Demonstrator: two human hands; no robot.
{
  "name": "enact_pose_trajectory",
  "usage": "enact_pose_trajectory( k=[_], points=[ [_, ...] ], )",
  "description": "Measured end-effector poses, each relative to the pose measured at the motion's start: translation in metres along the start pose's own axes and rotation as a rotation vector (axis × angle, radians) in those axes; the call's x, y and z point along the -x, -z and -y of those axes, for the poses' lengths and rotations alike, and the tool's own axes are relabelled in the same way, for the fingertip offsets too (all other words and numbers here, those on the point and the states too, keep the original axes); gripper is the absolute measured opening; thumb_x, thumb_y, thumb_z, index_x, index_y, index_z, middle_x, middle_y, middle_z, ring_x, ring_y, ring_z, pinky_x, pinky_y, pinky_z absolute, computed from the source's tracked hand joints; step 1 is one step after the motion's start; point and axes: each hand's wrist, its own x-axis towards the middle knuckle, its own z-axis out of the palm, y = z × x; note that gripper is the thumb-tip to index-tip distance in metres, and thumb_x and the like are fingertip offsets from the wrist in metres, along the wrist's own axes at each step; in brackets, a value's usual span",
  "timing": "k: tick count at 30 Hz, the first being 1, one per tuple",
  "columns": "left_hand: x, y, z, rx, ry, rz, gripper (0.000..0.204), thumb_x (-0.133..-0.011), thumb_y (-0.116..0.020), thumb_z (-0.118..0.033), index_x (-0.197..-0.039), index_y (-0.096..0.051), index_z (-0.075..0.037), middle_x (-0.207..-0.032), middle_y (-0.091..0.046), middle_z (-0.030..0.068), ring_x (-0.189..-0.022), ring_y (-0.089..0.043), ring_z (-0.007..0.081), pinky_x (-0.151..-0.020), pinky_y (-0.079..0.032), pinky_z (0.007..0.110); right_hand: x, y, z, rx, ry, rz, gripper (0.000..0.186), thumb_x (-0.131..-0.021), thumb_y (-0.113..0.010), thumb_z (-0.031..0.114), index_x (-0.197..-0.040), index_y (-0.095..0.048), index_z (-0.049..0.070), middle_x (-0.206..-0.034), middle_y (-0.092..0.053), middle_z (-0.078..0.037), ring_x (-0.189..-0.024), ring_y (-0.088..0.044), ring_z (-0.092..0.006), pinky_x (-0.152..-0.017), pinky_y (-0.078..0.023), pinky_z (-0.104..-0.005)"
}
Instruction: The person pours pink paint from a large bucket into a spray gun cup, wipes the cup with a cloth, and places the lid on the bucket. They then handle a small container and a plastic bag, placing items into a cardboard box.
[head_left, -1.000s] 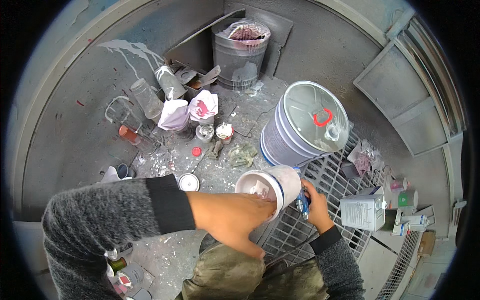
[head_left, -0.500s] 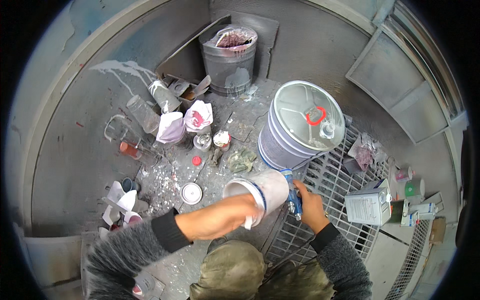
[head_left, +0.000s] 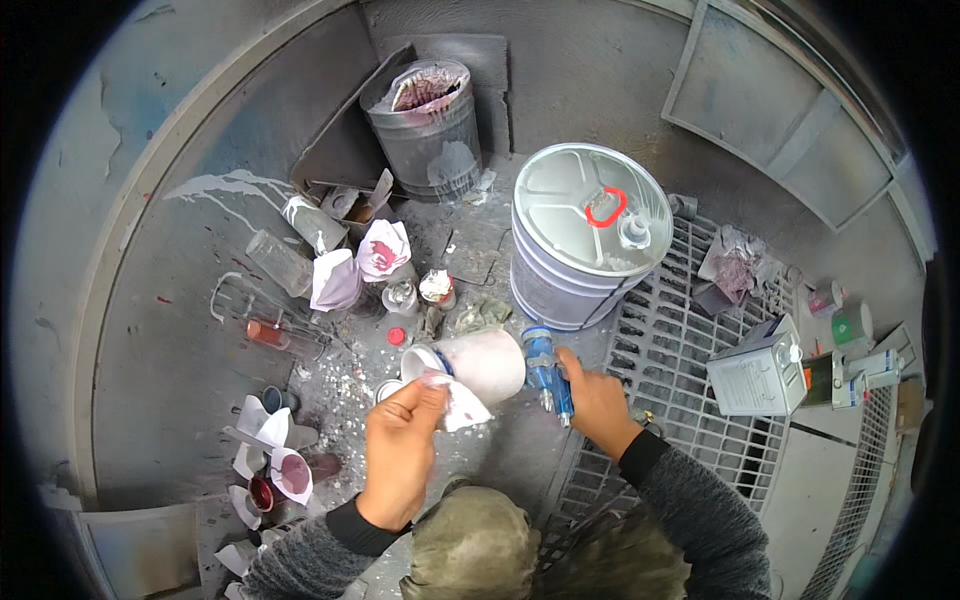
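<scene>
Floor [head_left: 510, 455]: grey, flecked with pale paint spots. Metal grating [head_left: 660, 345] along the right of the work area.

Drum [head_left: 560, 275]: pale lilac-grey, upright at the left edge of the grating, lid on, red handle [head_left: 592, 220] on top.

Bin [head_left: 430, 150]: metal, in the far corner, pink and white residue around the mouth.

Metal can [head_left: 755, 385]: square, pale, at the far right side of the grating.

White cup [head_left: 482, 365]: held up over the floor, in front of the drum, tipped on its side with mouth to the left; blue mark near the rim.

Right hand [head_left: 597, 405]: fingers curled round a blue spray gun [head_left: 540, 365], firm hold. Gun at the base end of the cup, seemingly joined to it; exact join too small to tell.

Left hand [head_left: 400, 445]: thumb and fingers pinched together just below the cup's mouth, wipe in hold; remaining fingers folded in.

Paper cones [head_left: 335, 280]: two, side by side at the left beyond the cup, one stained red inside.

Wipe [head_left: 464, 408]: white, faintly pink near the fingertips, hanging in front of the cup; cannot tell whether touching it.

Red cap [head_left: 396, 336]: on the floor, just beyond the cup's mouth.
</scene>
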Motion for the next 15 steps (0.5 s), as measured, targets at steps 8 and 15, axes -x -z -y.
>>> enact_pose_trajectory(
  k=[8, 15],
  points=[
    [-0.01, 0.025, -0.039, -1.334, -1.051, 0.591, 0.028, -0.094, -0.067, -0.012, -0.12, -0.068, -0.002, -0.118, -0.074, 0.0116, -0.112, -0.071, 0.0281, -0.116, -0.047, 0.047, -0.005, 0.024, -0.03, -0.613, 0.088, 0.179, 0.074, -0.08, -0.084, 0.012, -0.147, -0.053, 0.01, -0.111, -0.073, -0.027, -0.103, -0.074, -0.0369, -0.085, -0.055, -0.04],
    [-0.062, 0.036, -0.155, -1.832, -1.806, 1.509, 0.032, -0.096, -0.057, -0.013, -0.125, -0.067, 0.0, -0.131, -0.071, 0.0131, -0.136, -0.059, 0.0268, -0.122, -0.041, 0.038, 0.012, 0.028, -0.01, -0.988, 0.182, 0.755, 0.057, -0.093, -0.074, 0.013, -0.146, -0.056, 0.003, -0.123, -0.072, -0.009, -0.103, -0.068, -0.0162, -0.092, -0.054, -0.0317]
  ],
)
